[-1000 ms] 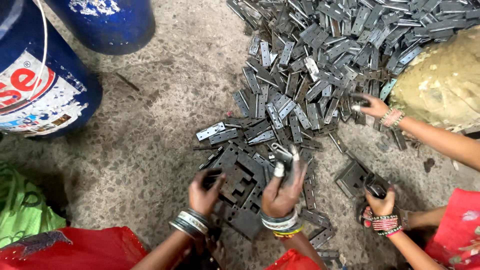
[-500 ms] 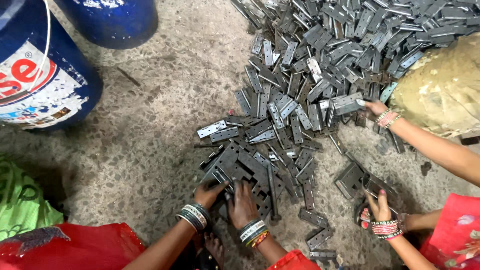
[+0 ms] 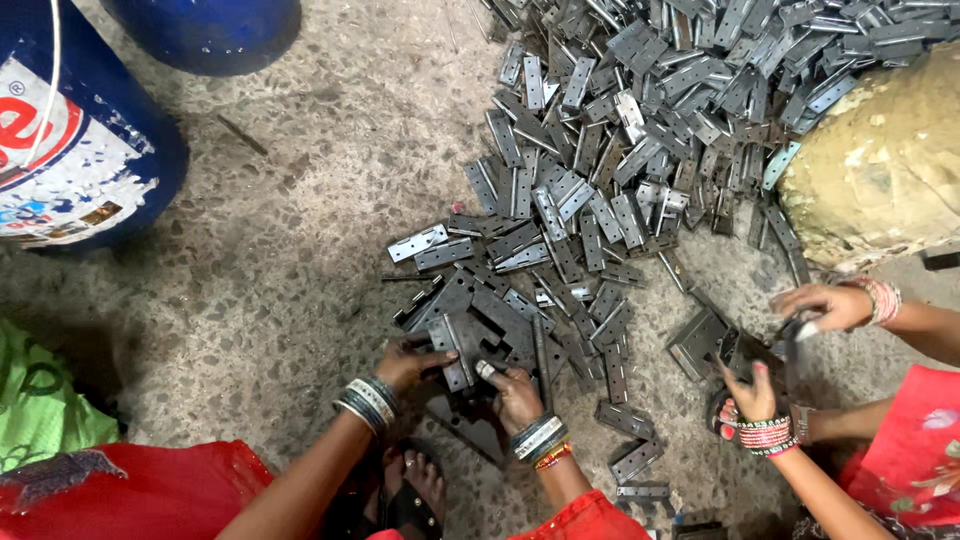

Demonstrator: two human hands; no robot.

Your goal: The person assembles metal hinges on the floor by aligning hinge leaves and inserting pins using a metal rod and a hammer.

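Observation:
My left hand [image 3: 405, 365] and my right hand [image 3: 515, 395], both with bangles at the wrist, are low in the middle of the head view. Both grip a dark grey metal hinge plate [image 3: 458, 352] at the near end of a small stack of dark plates [image 3: 500, 315] on the floor. My left fingers pinch the plate's left edge, while my right thumb presses on its right side. Behind the stack spreads a big heap of loose grey metal hinge leaves [image 3: 640, 130]. My bare foot [image 3: 425, 480] shows below my hands.
A co-worker in red sits at the right, with one hand [image 3: 825, 305] and the other hand [image 3: 750, 395] over another small stack of plates [image 3: 700, 345]. Two blue drums [image 3: 70, 150] stand far left. A tan sack [image 3: 880, 170] lies right. Green cloth [image 3: 40, 400] lies near left.
My right hand came down from holding a small piece up and now sits on the plate stack beside my left. The co-worker's far hand drew back from the heap.

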